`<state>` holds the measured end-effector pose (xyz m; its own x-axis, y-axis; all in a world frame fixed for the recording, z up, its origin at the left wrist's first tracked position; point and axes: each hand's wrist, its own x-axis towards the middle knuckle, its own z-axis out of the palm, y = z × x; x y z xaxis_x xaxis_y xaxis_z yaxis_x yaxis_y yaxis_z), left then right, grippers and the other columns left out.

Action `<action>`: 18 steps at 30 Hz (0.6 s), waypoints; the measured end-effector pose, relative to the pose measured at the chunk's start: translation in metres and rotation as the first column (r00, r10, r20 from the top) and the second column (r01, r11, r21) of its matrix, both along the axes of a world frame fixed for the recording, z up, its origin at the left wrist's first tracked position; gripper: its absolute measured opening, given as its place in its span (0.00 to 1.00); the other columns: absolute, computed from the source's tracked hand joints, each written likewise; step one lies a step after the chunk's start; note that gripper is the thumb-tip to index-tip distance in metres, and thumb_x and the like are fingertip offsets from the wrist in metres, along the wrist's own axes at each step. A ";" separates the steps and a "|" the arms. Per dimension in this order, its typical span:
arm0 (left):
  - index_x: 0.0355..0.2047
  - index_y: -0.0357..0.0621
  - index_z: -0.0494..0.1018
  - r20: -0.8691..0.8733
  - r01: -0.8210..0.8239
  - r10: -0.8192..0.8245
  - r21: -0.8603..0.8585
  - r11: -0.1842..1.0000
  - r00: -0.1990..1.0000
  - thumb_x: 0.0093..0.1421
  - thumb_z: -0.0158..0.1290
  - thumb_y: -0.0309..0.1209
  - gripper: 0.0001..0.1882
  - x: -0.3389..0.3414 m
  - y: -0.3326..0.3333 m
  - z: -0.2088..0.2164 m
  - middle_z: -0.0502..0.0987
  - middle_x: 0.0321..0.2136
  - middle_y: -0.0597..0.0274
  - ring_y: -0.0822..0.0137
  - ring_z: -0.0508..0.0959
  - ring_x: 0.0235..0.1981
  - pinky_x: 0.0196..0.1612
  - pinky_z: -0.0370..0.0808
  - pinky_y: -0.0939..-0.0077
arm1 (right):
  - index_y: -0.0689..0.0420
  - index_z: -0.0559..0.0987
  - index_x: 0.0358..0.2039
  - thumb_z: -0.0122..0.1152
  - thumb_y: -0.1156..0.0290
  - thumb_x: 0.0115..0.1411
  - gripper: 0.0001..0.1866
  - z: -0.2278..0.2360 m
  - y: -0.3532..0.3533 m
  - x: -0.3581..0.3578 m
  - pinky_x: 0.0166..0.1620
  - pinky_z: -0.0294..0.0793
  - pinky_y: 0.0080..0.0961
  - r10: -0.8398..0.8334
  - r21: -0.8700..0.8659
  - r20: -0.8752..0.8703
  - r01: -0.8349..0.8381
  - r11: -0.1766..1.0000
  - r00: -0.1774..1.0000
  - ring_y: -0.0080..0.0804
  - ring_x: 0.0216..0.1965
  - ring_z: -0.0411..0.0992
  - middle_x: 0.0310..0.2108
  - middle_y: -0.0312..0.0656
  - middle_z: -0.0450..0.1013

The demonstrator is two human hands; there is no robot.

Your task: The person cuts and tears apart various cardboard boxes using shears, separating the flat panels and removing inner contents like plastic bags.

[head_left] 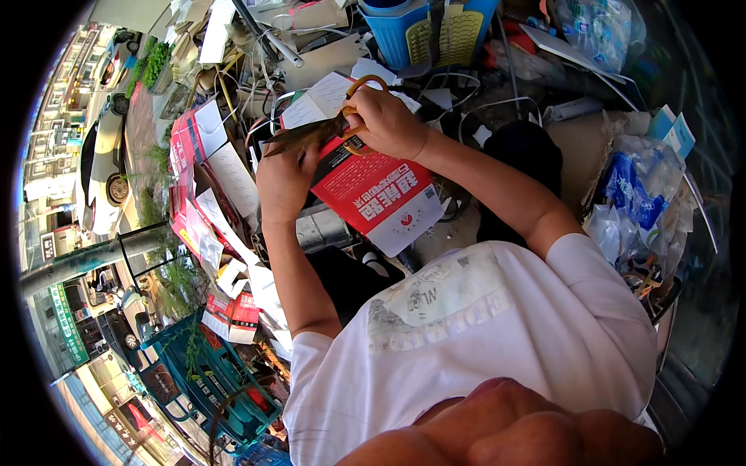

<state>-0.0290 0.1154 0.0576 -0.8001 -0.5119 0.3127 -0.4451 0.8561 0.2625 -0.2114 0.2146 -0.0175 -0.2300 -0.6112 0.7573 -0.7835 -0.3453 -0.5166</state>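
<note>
In the head view, clamping orange-handled metal scissors [309, 135] in the right hand [392, 124]; cannot tell what the left hand [284, 185] grips beneath them. Working at a flat red-and-white printed cardboard piece [381, 190] just below both. Apparently midway through cutting: still to finish this piece, beside a loose red-and-white cardboard heap [233, 179].

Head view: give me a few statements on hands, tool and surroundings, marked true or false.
1. The right hand holds the orange-handled scissors with dark metal blades. True.
2. The scissors' tips point toward the picture's right. False: they point left.
3. The left hand is at the left edge of the flat red, white and black printed cardboard. True.
4. The blue plastic basket sits on the person's lap. False: it is beyond the hands, at the picture's upper edge.
5. The person wears a white short-sleeved T-shirt. True.
</note>
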 end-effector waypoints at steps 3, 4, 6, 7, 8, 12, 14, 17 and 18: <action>0.44 0.47 0.80 -0.238 0.187 -0.127 0.247 0.951 0.963 0.54 0.59 0.28 0.15 0.009 -0.012 -0.005 0.80 0.41 0.58 0.55 0.78 0.38 0.43 0.76 0.67 | 0.59 0.70 0.41 0.62 0.81 0.53 0.15 0.012 0.005 0.004 0.35 0.74 0.37 0.063 0.001 0.009 -0.063 0.998 0.998 0.46 0.33 0.73 0.34 0.46 0.70; 0.46 0.47 0.79 -0.170 0.164 -0.134 0.175 0.971 0.976 0.53 0.60 0.27 0.18 0.007 -0.005 0.006 0.81 0.42 0.61 0.57 0.78 0.39 0.46 0.75 0.70 | 0.58 0.71 0.41 0.62 0.82 0.53 0.15 0.014 0.007 0.004 0.35 0.73 0.37 0.078 -0.012 -0.005 -0.078 0.997 0.997 0.45 0.33 0.73 0.34 0.45 0.69; 0.46 0.48 0.79 -0.090 0.117 -0.112 0.042 0.992 0.990 0.53 0.61 0.28 0.18 0.006 0.003 0.019 0.81 0.42 0.61 0.58 0.78 0.40 0.46 0.74 0.69 | 0.57 0.72 0.43 0.61 0.83 0.52 0.18 0.015 0.004 0.004 0.35 0.73 0.35 0.111 -0.082 -0.016 -0.112 0.990 0.994 0.42 0.33 0.71 0.33 0.43 0.68; 0.46 0.48 0.79 -0.054 0.094 -0.095 -0.024 0.995 0.994 0.52 0.61 0.28 0.19 0.006 0.008 0.023 0.81 0.42 0.61 0.58 0.78 0.40 0.46 0.74 0.69 | 0.57 0.72 0.43 0.61 0.83 0.51 0.18 0.018 0.004 0.004 0.35 0.73 0.35 0.094 -0.100 -0.037 -0.097 0.990 0.995 0.42 0.33 0.71 0.33 0.43 0.68; 0.46 0.48 0.79 -0.021 0.062 -0.065 -0.118 0.991 0.998 0.52 0.61 0.29 0.19 0.003 0.012 0.028 0.82 0.41 0.61 0.59 0.79 0.40 0.47 0.75 0.67 | 0.56 0.72 0.43 0.61 0.83 0.51 0.18 0.021 0.003 0.003 0.35 0.72 0.35 0.076 -0.118 -0.058 -0.083 0.990 0.995 0.42 0.33 0.71 0.33 0.42 0.68; 0.44 0.48 0.79 -0.060 0.016 -0.037 -0.313 0.950 0.997 0.52 0.60 0.30 0.17 -0.009 0.016 0.023 0.82 0.41 0.63 0.60 0.80 0.41 0.49 0.74 0.64 | 0.55 0.73 0.44 0.63 0.83 0.50 0.20 0.023 0.001 -0.006 0.36 0.73 0.35 -0.015 -0.171 -0.114 -0.005 0.985 0.993 0.41 0.33 0.71 0.32 0.42 0.68; 0.45 0.48 0.78 -0.083 0.005 -0.045 -0.431 0.902 0.996 0.52 0.59 0.30 0.17 -0.013 0.008 0.005 0.82 0.41 0.63 0.61 0.80 0.44 0.51 0.73 0.62 | 0.54 0.74 0.45 0.63 0.83 0.49 0.21 0.017 -0.004 -0.008 0.38 0.74 0.35 -0.012 -0.127 -0.115 -0.003 0.992 0.993 0.41 0.34 0.71 0.32 0.41 0.69; 0.46 0.48 0.77 -0.152 -0.028 -0.054 -0.493 0.870 0.987 0.54 0.58 0.35 0.18 -0.012 -0.002 -0.031 0.82 0.41 0.62 0.61 0.80 0.47 0.54 0.72 0.59 | 0.55 0.74 0.44 0.63 0.83 0.50 0.20 0.009 -0.004 -0.010 0.39 0.75 0.35 -0.002 -0.139 -0.148 -0.019 0.990 0.989 0.42 0.36 0.72 0.34 0.42 0.70; 0.46 0.48 0.77 -0.169 -0.045 -0.051 -0.519 0.853 0.984 0.54 0.58 0.35 0.18 -0.014 -0.006 -0.042 0.82 0.42 0.62 0.61 0.80 0.47 0.54 0.72 0.58 | 0.56 0.73 0.44 0.63 0.83 0.50 0.20 0.004 -0.006 -0.012 0.40 0.75 0.35 0.012 -0.155 -0.169 -0.039 0.987 0.986 0.43 0.38 0.73 0.35 0.42 0.70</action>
<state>-0.0429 0.1095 0.0160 -0.7112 -0.2335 0.6631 -0.4316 0.8896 -0.1496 -0.2238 0.2087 -0.0137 -0.0782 -0.4853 0.8708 -0.8439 -0.4329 -0.3170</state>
